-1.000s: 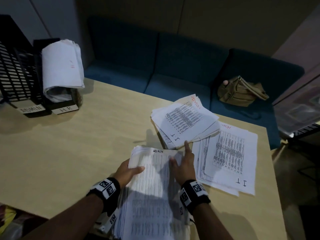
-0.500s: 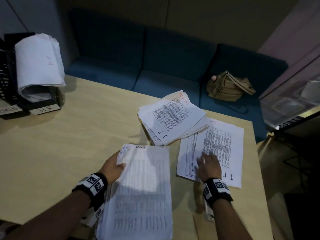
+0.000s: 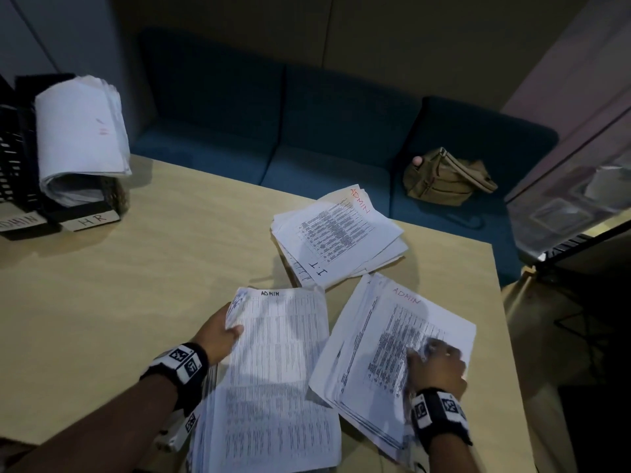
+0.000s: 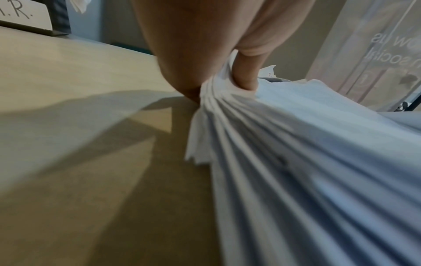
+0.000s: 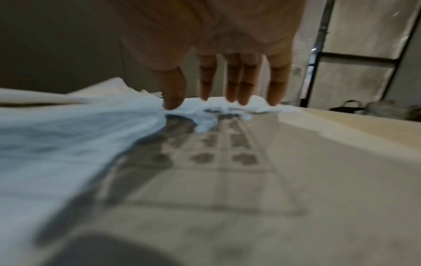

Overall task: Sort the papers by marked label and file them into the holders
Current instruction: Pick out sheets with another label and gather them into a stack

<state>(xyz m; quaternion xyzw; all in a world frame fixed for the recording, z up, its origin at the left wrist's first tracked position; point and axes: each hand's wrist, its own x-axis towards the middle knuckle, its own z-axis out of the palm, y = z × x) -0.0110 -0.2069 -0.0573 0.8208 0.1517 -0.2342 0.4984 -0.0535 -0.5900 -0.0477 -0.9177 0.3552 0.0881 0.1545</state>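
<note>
My left hand [image 3: 222,332] grips the left edge of a thick paper stack [image 3: 273,370] marked ADMIN in black; the left wrist view shows the left hand [image 4: 216,84] with thumb on top, pinching the fanned stack [image 4: 296,162]. My right hand [image 3: 437,367] rests on a tilted pile [image 3: 375,336] marked ADMIN in red. In the right wrist view, the right hand [image 5: 218,102] has straight fingers pressing a printed sheet [image 5: 216,153] that wrinkles under the tips. A third pile [image 3: 338,237] lies behind, marked IT and ADMIN. The black HR holder [image 3: 88,218] holds curled papers [image 3: 78,131].
A second black holder [image 3: 17,223], labelled ADMIN, stands left of the HR one at the table's far left. The wooden table [image 3: 153,285] ends at a blue sofa [image 3: 307,131] with a tan bag [image 3: 444,179] on it. The table's right edge is close to my right hand.
My right hand left the black-marked ADMIN stack and went to the right pile, which now lies tilted and nearer, with red ADMIN showing and its IT mark out of sight. The left hand keeps its grip.
</note>
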